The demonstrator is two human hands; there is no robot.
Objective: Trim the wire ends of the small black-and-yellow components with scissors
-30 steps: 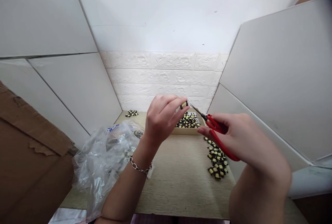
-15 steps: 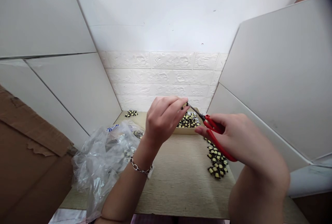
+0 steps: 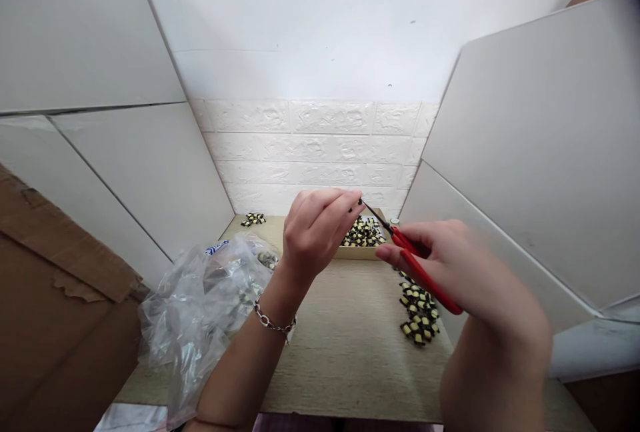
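My left hand (image 3: 320,229) is raised over the table and pinches a small dark piece (image 3: 356,205) between its fingertips; most of the piece is hidden. Red-handled scissors (image 3: 425,275) are in my right hand (image 3: 463,265), with their thin tips touching the piece. Behind and below the hands, a shallow box (image 3: 357,253) holds many small black and yellow pieces (image 3: 364,232). More such pieces (image 3: 420,315) lie in a pile on the table under the right hand.
Crumpled clear plastic bags (image 3: 200,312) cover the table's left side, beside a brown cardboard box (image 3: 60,312). A few pieces (image 3: 253,219) lie at the back left. Grey panels (image 3: 530,139) and a white brick-patterned wall (image 3: 320,149) enclose the table (image 3: 345,352).
The scissors' handles have come closer together as my right hand closed. My left hand has shifted very slightly down and to the right.
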